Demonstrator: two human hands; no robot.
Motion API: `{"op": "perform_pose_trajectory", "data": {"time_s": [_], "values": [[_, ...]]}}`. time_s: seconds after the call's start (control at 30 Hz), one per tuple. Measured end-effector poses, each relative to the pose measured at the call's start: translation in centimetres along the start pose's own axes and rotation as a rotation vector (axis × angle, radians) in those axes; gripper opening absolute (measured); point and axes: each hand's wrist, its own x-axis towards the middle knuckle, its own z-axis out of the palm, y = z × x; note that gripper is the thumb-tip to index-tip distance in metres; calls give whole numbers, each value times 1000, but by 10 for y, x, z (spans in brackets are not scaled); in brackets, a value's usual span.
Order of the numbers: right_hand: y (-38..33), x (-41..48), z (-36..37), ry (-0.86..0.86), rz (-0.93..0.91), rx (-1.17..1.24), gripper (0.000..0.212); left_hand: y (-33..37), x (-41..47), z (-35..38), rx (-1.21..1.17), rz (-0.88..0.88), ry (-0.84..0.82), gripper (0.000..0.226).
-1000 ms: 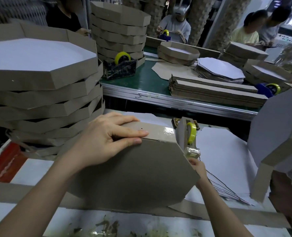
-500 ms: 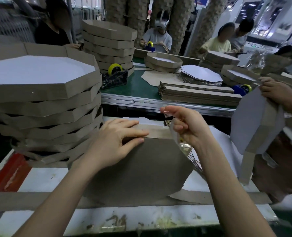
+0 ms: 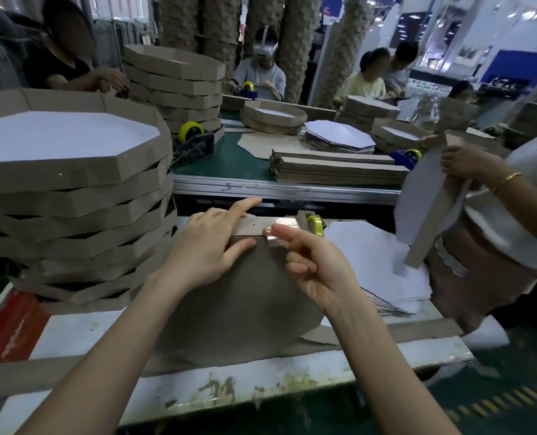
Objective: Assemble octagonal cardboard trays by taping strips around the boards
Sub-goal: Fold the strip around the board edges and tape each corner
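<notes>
An octagonal brown board [image 3: 238,296] stands on edge on the white worktable, its back toward me. A cardboard strip [image 3: 260,226] is folded along its top edge. My left hand [image 3: 210,243] pinches the top edge, thumb on the board's face and fingers over the strip. My right hand [image 3: 311,262] presses a piece of clear tape [image 3: 271,237] over the joint between strip and board with two fingertips. A tape dispenser [image 3: 312,222] with a yellow roll sits just behind the board.
A tall stack of finished trays [image 3: 72,189] stands at my left. White octagonal boards [image 3: 373,255] lie at the right. A long strip [image 3: 417,329] lies along the near edge. Another person's hands [image 3: 461,161] hold a tray at the far right. Behind is a green table [image 3: 238,161] with strips.
My right hand left the tape dispenser, pulled off a piece of clear tape, brought it down and now presses it onto the board's top edge. My left hand stays holding the edge.
</notes>
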Motion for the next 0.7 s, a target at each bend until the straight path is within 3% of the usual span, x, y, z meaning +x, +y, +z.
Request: {"op": "perform_pose_trajectory", "data": {"time_s": [0.23, 0.37, 0.57, 0.7], "values": [[12, -8, 0, 21, 35, -3, 32, 3, -4, -1, 131, 85, -8, 38], [19, -7, -1, 58, 29, -43, 28, 1, -2, -3, 116, 73, -64, 40], [24, -2, -6, 90, -2, -231, 40, 6, -4, -5, 89, 84, -52, 39], [12, 2, -4, 67, -4, -379, 22, 8, -9, -4, 85, 84, -13, 39]]}}
